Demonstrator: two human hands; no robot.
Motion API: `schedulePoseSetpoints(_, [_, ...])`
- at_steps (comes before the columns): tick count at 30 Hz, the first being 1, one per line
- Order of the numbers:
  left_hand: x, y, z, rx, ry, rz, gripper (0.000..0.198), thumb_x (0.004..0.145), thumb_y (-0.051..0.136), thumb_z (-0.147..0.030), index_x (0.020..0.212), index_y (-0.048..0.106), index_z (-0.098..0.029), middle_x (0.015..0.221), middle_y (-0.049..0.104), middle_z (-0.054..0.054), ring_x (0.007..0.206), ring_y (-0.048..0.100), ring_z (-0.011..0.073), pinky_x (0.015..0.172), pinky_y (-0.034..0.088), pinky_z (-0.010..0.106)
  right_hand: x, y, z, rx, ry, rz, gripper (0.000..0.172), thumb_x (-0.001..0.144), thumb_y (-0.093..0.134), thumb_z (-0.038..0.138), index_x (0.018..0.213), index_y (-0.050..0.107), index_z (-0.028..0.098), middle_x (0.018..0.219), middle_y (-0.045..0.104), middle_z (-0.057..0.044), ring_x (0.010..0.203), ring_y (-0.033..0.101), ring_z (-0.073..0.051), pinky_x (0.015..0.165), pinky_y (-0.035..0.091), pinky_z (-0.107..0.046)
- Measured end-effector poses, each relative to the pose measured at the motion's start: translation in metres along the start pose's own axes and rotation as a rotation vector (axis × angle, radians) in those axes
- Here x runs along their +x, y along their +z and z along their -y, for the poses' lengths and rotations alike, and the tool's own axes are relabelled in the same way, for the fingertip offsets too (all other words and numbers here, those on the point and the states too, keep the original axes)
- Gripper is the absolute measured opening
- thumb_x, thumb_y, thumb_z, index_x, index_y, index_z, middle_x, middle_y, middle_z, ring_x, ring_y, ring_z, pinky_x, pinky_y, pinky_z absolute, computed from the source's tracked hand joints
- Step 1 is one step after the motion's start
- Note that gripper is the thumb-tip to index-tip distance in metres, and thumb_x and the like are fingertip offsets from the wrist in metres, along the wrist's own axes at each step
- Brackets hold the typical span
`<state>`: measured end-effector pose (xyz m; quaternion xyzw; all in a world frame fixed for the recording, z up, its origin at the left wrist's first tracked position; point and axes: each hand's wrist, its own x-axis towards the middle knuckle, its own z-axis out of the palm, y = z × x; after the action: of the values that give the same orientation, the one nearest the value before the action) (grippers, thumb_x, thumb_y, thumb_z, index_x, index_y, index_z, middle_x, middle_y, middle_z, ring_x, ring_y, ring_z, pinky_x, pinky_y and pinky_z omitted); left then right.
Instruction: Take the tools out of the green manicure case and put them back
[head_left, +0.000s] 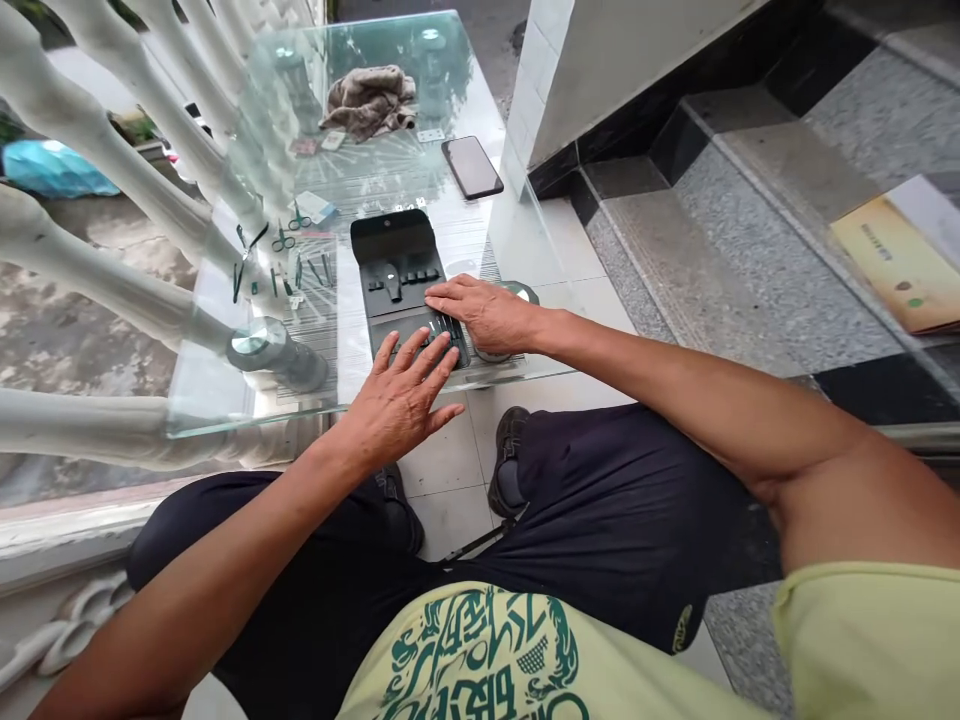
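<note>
An unfolded black manicure-kit case lies on the glass table, with empty-looking holder slots in its middle part. A few slim metal tools sit in its lower right section. My left hand is over the case's near edge, fingers spread and holding nothing. My right hand reaches across from the right, its fingers stretched out flat at the case's right side. Left of the case, small scissors and several small dark grooming tools are laid out on the glass. My fingers partly hide the lower section.
A black phone lies beyond the case to the right. A crumpled brown cloth rests at the far end of the glass table. White balusters line the left; stone steps rise at the right, holding a yellowish box.
</note>
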<state>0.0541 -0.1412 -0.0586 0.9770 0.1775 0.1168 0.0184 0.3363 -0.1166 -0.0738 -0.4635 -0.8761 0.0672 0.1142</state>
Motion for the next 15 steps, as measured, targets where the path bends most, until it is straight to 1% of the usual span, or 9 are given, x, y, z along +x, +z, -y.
schedulePoseSetpoints(3, [0.000, 0.008, 0.000, 0.022, -0.022, 0.020, 0.070, 0.115, 0.065, -0.054, 0.176, 0.054, -0.021, 0.178, 0.058, 0.019, 0.170, 0.048, 0.0450, 0.142, 0.033, 0.072, 0.000, -0.001, 0.001, -0.007, 0.007, 0.010, 0.075, 0.100, 0.054, 0.008, 0.175, 0.050, 0.016, 0.176, 0.055, -0.017, 0.154, 0.050, -0.036, 0.129, 0.049, -0.060])
schedulePoseSetpoints(6, [-0.003, 0.011, -0.001, 0.038, -0.035, 0.035, 0.074, 0.115, 0.063, -0.058, 0.176, 0.054, -0.016, 0.178, 0.057, 0.021, 0.170, 0.048, 0.0448, 0.143, 0.032, 0.070, 0.001, 0.001, 0.002, 0.002, 0.012, 0.004, 0.073, 0.100, 0.052, 0.006, 0.173, 0.052, 0.014, 0.176, 0.055, -0.019, 0.156, 0.049, -0.036, 0.130, 0.047, -0.060])
schedulePoseSetpoints(8, [-0.004, 0.011, -0.005, 0.060, -0.040, 0.056, 0.078, 0.116, 0.059, -0.061, 0.176, 0.054, -0.011, 0.180, 0.053, 0.024, 0.170, 0.048, 0.0440, 0.143, 0.033, 0.068, 0.001, 0.004, 0.001, 0.012, 0.008, -0.010, 0.072, 0.100, 0.052, 0.006, 0.172, 0.053, 0.012, 0.175, 0.055, -0.021, 0.156, 0.048, -0.037, 0.130, 0.047, -0.061])
schedulePoseSetpoints(11, [-0.002, 0.006, -0.013, 0.106, -0.055, 0.106, 0.082, 0.118, 0.054, -0.063, 0.173, 0.054, -0.001, 0.182, 0.048, 0.028, 0.172, 0.044, 0.0434, 0.145, 0.029, 0.065, 0.002, 0.010, -0.002, 0.028, -0.022, -0.057, 0.072, 0.099, 0.053, 0.006, 0.171, 0.054, 0.011, 0.173, 0.056, -0.022, 0.154, 0.050, -0.039, 0.128, 0.048, -0.063])
schedulePoseSetpoints(13, [-0.001, 0.004, -0.018, 0.122, -0.056, 0.124, 0.083, 0.119, 0.053, -0.061, 0.171, 0.054, 0.003, 0.181, 0.048, 0.030, 0.173, 0.043, 0.0436, 0.146, 0.028, 0.064, 0.002, 0.013, -0.003, 0.031, -0.037, -0.085, 0.070, 0.099, 0.053, 0.006, 0.169, 0.055, 0.011, 0.172, 0.057, -0.023, 0.152, 0.051, -0.039, 0.127, 0.049, -0.063])
schedulePoseSetpoints(15, [-0.003, 0.004, -0.023, 0.117, -0.048, 0.116, 0.081, 0.119, 0.054, -0.058, 0.169, 0.055, 0.005, 0.179, 0.050, 0.032, 0.173, 0.043, 0.0437, 0.145, 0.031, 0.064, 0.002, 0.014, -0.003, 0.028, -0.030, -0.089, 0.069, 0.099, 0.053, 0.005, 0.168, 0.056, 0.011, 0.171, 0.058, -0.022, 0.152, 0.051, -0.037, 0.127, 0.050, -0.061])
